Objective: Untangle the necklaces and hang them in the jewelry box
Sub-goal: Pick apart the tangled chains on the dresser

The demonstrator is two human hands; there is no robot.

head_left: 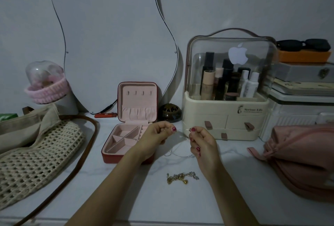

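Note:
A thin silver necklace (178,146) is stretched between my two hands above the white table, and its loop hangs down between them. My left hand (156,137) pinches one end. My right hand (201,139) pinches the other end. Just left of my hands the red jewelry box (132,126) stands open, with pink lining, several small hooks (139,92) in its upright lid and no necklace on them. A tangled heap of gold and silver chains (181,177) lies on the table below my hands.
A cream cosmetics organizer (226,117) with a clear cover stands right of the box. A pink pouch (300,158) lies at the right edge, a woven bag with a brown strap (36,155) at the left. A mirror (108,41) leans on the wall behind.

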